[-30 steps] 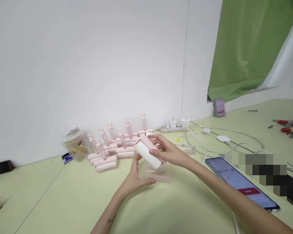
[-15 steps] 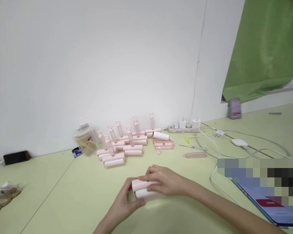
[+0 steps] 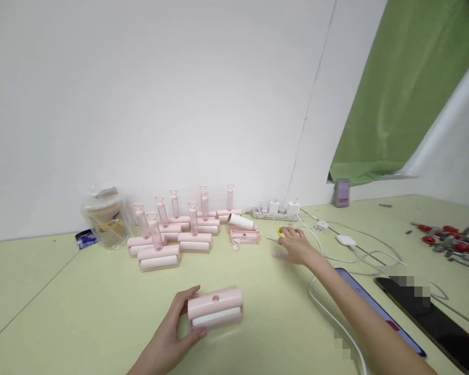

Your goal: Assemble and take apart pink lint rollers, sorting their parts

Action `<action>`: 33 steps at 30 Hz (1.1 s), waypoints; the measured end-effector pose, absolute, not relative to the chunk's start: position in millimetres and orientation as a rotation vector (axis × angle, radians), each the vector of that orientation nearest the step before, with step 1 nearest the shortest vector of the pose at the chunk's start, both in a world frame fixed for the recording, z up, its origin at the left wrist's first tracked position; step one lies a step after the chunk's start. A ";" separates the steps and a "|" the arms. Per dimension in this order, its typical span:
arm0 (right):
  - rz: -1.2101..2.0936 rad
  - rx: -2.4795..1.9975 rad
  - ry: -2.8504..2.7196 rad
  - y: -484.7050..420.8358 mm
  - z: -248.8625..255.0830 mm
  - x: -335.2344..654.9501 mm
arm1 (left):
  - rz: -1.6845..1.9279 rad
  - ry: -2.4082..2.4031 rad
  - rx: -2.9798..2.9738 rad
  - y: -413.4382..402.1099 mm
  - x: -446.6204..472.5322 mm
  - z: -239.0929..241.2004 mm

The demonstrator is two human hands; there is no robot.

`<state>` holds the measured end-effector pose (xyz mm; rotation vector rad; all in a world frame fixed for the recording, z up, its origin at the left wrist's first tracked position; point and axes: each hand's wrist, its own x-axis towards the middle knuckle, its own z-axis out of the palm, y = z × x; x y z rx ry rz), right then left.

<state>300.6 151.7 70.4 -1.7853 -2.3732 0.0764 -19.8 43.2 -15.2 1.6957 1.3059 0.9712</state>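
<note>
My left hand (image 3: 172, 330) grips the left end of a pink lint roller head (image 3: 216, 307), thumb below and fingers behind it. The head has a round hole in its top and a white roll along its front. Further right and back, my right hand (image 3: 296, 246) is open, fingers spread low over the table. Under it lies a pale pink handle (image 3: 276, 255), mostly covered; only its end shows. A thin metal tool tip (image 3: 272, 239) and a yellow scrap (image 3: 280, 231) stick out beside the fingers.
Several pink lint rollers (image 3: 158, 259) with upright handles stand toward the wall. Near them lie an opened pink case (image 3: 245, 237) and a loose white roll (image 3: 241, 222). A power strip (image 3: 271, 214), white cables, phones (image 3: 433, 317) and red-handled tools (image 3: 461, 247) are to the right.
My right hand has let go of the lint roller head and moved right and back to the pink handle. My left hand still holds the head. The view has turned right.
</note>
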 end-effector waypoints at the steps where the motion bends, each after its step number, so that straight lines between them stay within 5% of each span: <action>1: 0.078 -1.821 -2.355 156.2 66.0 308.2 | 0.938 1.302 1.700 43.1 -20.5 -13.7; 6: 0.278 -1.719 -2.422 157.1 66.2 304.3 | 0.900 1.281 1.727 40.0 -20.6 -5.4; 13: 0.731 -1.036 -2.436 105.6 96.3 233.6 | 0.922 1.208 1.822 38.8 -20.5 -1.8; 33: 0.323 -1.060 -3.267 97.5 151.0 139.6 | 0.856 1.183 1.655 40.5 -20.3 -5.5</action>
